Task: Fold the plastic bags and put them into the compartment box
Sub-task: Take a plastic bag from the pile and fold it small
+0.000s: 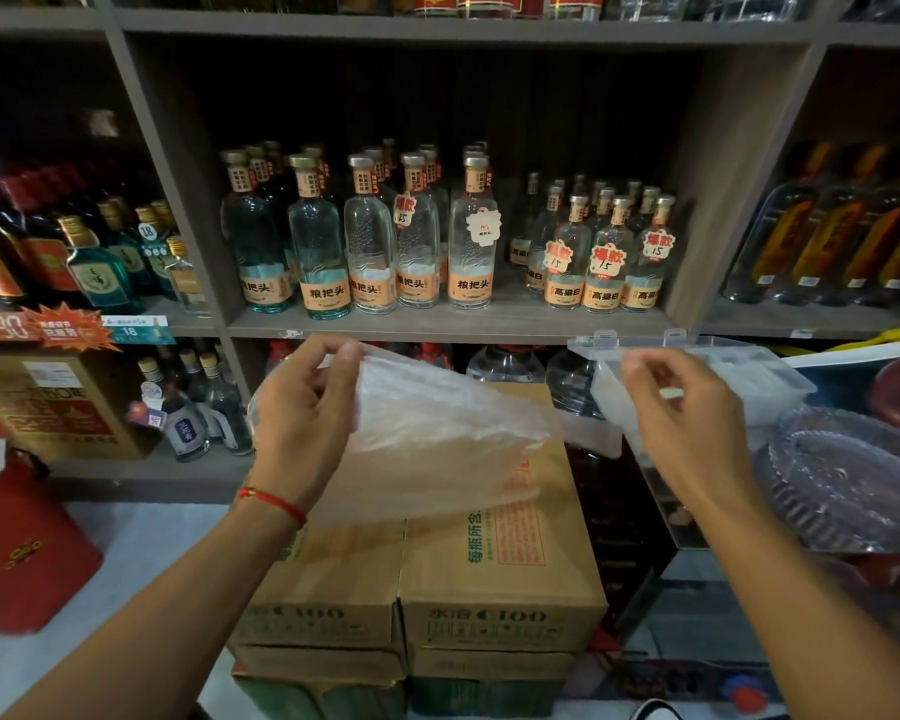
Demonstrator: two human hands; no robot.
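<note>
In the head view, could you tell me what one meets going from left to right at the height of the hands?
Red box → left hand → plastic bag → right hand → compartment box → clear plastic trays.

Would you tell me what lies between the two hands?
In the head view, the plastic bag stretches from the left hand to the right hand, above cardboard boxes.
</note>
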